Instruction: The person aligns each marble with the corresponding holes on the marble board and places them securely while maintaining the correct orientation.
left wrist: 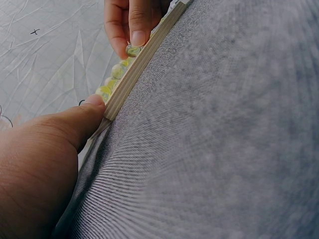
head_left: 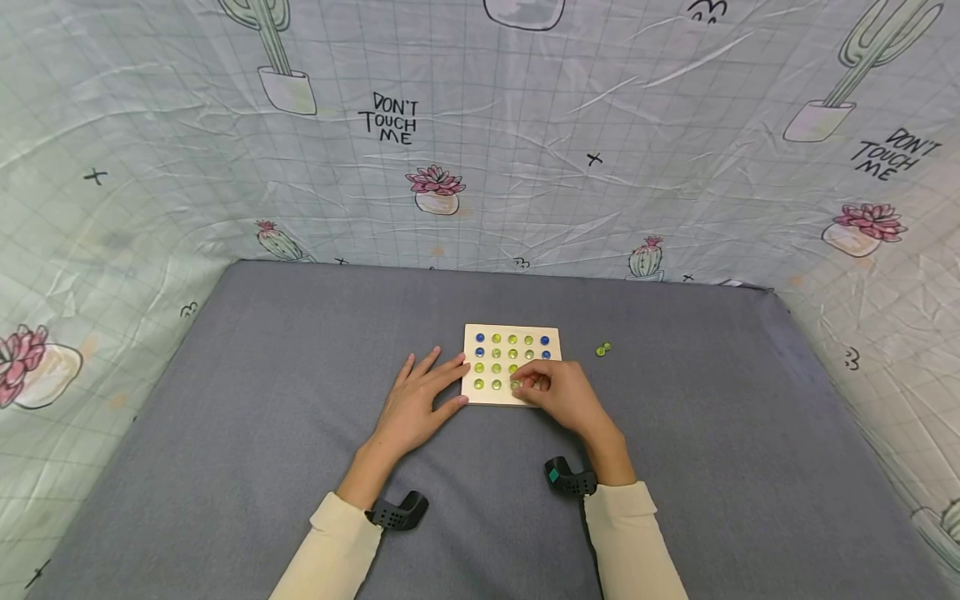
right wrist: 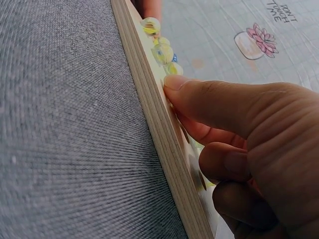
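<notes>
A light wooden board (head_left: pixel 487 399) with rows of holes lies on the grey cloth and bears many yellow-green marbles (head_left: pixel 497 368). Blue marbles (head_left: pixel 480 338) sit at its upper left and upper right. My left hand (head_left: pixel 411 412) lies spread, fingertips and thumb touching the board's left side. With thumb and forefinger, my right hand (head_left: pixel 566 400) pinches a yellow-green marble (left wrist: pixel 132 51) at the third place of the front row. That hand covers the board's front right part; the right wrist view shows bare holes (right wrist: pixel 203 180) below its fingers.
To the right of the board, two small yellow-green marbles (head_left: pixel 601 351) lie together on the grey cloth (head_left: pixel 712 417). A printed cactus curtain (head_left: pixel 510 125) surrounds the table's back and sides. Black cameras (head_left: pixel 401 511) are strapped to both wrists.
</notes>
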The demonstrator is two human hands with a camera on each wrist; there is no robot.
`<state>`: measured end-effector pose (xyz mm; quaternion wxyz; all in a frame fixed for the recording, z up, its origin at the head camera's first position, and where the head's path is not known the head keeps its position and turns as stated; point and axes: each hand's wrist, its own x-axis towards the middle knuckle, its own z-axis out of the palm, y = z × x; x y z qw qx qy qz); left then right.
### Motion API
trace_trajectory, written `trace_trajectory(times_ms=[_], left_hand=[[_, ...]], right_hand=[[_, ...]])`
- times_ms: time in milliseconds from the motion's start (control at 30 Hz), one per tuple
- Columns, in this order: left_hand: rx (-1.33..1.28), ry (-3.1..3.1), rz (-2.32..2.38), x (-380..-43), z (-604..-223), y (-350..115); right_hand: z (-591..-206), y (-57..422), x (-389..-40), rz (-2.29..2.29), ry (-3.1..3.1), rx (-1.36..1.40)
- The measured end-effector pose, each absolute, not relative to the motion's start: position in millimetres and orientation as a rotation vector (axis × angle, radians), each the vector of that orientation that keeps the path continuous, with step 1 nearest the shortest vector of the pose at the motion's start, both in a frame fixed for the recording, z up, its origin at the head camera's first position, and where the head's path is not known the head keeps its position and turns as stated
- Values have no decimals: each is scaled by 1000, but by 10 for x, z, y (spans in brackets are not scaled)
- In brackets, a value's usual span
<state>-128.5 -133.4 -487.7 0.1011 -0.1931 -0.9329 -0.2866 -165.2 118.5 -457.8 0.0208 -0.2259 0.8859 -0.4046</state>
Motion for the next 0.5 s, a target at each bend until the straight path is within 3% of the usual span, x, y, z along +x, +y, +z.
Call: trace_trajectory(times_ms=[500], left_hand=[[-571,-2761,-862,-1283,-4863,-1332]], right_hand=[[-4564,1190,-1653,-1242,2749,-709]])
